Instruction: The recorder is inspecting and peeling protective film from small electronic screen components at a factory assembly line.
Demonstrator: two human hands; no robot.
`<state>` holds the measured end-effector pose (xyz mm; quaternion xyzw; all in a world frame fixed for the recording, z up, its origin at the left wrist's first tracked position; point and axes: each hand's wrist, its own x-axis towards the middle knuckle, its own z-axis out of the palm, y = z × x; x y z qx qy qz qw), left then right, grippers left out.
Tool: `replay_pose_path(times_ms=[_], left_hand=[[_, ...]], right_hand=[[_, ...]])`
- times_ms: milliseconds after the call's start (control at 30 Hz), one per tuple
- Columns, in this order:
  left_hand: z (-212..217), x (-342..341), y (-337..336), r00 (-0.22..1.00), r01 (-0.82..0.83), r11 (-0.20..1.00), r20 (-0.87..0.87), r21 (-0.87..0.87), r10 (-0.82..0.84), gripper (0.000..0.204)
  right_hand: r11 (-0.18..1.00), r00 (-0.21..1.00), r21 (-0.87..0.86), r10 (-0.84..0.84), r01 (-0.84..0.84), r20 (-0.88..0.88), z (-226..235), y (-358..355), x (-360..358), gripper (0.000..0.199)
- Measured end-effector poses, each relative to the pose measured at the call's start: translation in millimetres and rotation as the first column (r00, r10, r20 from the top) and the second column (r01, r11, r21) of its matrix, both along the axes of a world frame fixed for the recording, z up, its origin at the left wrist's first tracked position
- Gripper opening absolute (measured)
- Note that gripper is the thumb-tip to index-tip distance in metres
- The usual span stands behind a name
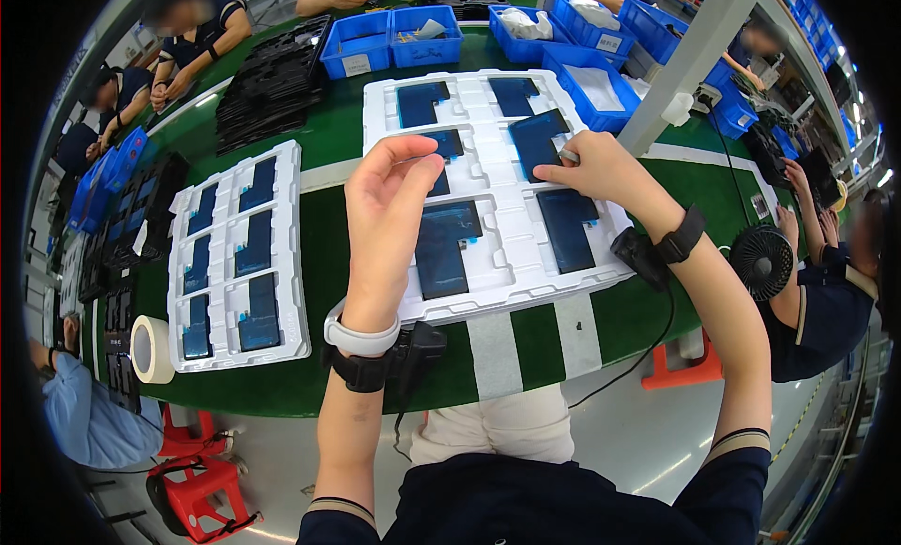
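Note:
Before me lies a white moulded tray (502, 264) with dark blue, L-shaped flat panels in its pockets. My right hand (601, 170) pinches a small grey piece (569, 156) at the edge of one panel (539, 143), which sits askew to its pocket. Whether the fingers also grip that panel cannot be seen. My left hand (387, 203) hovers over the tray's left side, thumb and fingertips brought together; anything between them is too small to make out. Below it is another panel (448, 249), and one more panel (566, 231) lies under my right wrist.
A second white tray of panels (302, 310) stands to the left, beside a tape roll (152, 350). Blue bins (427, 50) and a stack of black trays (272, 81) are behind. A metal post (690, 67) rises at right, near a black fan (760, 262). Co-workers sit around.

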<state>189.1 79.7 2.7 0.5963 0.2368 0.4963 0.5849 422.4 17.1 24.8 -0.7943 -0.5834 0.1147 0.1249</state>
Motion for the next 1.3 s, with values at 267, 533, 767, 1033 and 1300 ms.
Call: replay_pose_path(times_ms=[267,533,767,1033,1300], left_hand=[[-3,1,3,1.0,0.002,1.0,0.028,-0.028,-0.001,0.019],[-4,1,4,0.996,-0.054,0.997,0.063,-0.062,0.058,0.019],[-6,2,4,0.998,-0.04,0.998,0.055,-0.058,0.043,0.019],[-7,3,3,0.999,-0.051,0.999,0.014,-0.01,0.051,0.017],[-5,6,2,0.998,-0.067,0.998,0.017,-0.006,0.067,0.017]], right_hand=[[0.987,0.992,0.163,-0.018,-0.003,0.124,13,-2,-14,0.032],[0.922,0.91,0.128,0.382,-0.365,-0.162,4,-21,-83,0.02],[0.948,0.947,0.157,0.296,-0.275,-0.126,-4,-14,-90,0.023],[0.961,0.823,0.252,0.232,-0.113,-0.518,-15,-6,-82,0.029],[0.978,0.799,0.17,0.197,-0.121,-0.568,-7,3,-84,0.032]])
